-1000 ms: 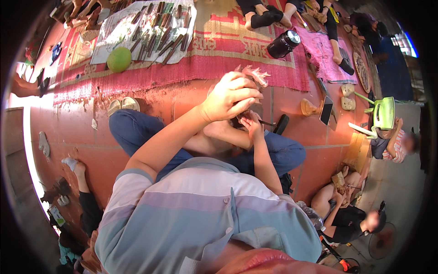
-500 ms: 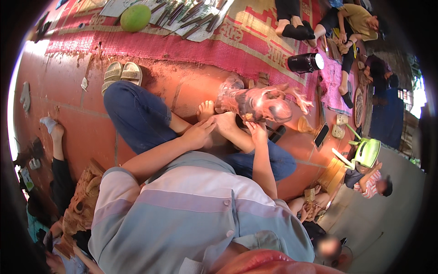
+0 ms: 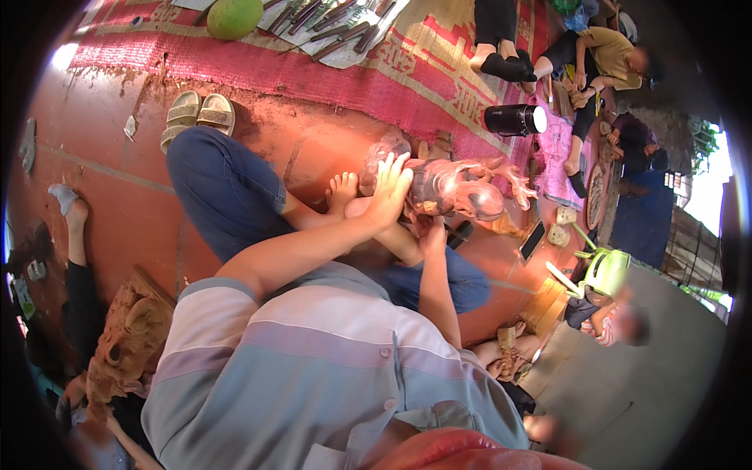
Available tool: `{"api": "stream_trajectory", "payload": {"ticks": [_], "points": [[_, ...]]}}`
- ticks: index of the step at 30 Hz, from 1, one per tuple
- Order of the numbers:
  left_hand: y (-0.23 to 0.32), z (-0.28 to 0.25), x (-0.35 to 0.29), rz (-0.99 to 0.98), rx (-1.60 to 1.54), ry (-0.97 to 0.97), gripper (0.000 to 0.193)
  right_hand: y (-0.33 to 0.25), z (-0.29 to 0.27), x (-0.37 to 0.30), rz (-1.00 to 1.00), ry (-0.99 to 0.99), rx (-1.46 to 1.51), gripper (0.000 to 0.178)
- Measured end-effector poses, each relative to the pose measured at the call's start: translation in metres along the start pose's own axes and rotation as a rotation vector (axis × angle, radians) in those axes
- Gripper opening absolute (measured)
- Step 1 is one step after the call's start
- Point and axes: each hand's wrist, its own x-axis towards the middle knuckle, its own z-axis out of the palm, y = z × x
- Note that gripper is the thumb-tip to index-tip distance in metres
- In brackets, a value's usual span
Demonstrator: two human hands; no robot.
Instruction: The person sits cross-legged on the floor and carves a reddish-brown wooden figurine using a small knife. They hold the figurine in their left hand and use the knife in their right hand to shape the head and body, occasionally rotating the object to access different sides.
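Note:
A reddish, glossy wood carving point(image 3: 448, 186) with branching, finger-like ends lies on the tiled floor in front of my crossed legs, beside my bare foot point(image 3: 342, 192). My left hand point(image 3: 389, 189) lies flat across its left part, fingers stretched out and slightly apart. At the near edge of the carving is my right hand point(image 3: 428, 233), its fingers curled against the wood; their tips are partly hidden. A dark object point(image 3: 459, 234) shows just right of that hand, too covered to name.
A red patterned mat point(image 3: 313, 86) holds carving tools point(image 3: 345, 35) and a green round fruit point(image 3: 234, 17). Sandals point(image 3: 200, 116) stand at left. To the right are a black cylinder point(image 3: 513, 120), a phone point(image 3: 532, 240) and a green chair point(image 3: 607, 270). Other people sit around.
My left hand has moved right and up from beside my foot onto the carving. My right hand stays at the carving's near edge, its fingers now more tucked in. The whole view has shifted slightly.

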Motion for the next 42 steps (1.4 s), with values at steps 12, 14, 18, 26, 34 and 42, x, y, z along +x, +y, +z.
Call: {"api": "stream_trajectory", "payload": {"ticks": [12,14,18,26,34,42], "points": [[0.083,-0.002,0.008,0.749,0.332,-0.109,0.067,-0.006,0.006,-0.010,-0.072,-0.108,-0.047,0.044],[0.050,-0.013,0.013,0.756,0.350,-0.154,0.073,0.002,0.008,-0.004,-0.075,-0.126,-0.035,0.043],[-0.003,-0.034,0.004,0.485,0.347,-0.234,0.088,0.002,0.013,-0.002,-0.041,-0.031,-0.024,0.033],[-0.019,-0.071,0.017,-0.491,0.072,-0.367,0.067,0.001,0.014,-0.013,-0.112,-0.097,0.123,0.014],[0.138,-0.020,0.028,0.481,0.528,-0.409,0.099,0.001,0.025,-0.011,-0.127,-0.115,0.248,0.013],[0.150,-0.019,0.073,0.293,0.737,-0.687,0.097,-0.009,0.042,-0.029,-0.174,-0.146,0.402,0.012]]}}
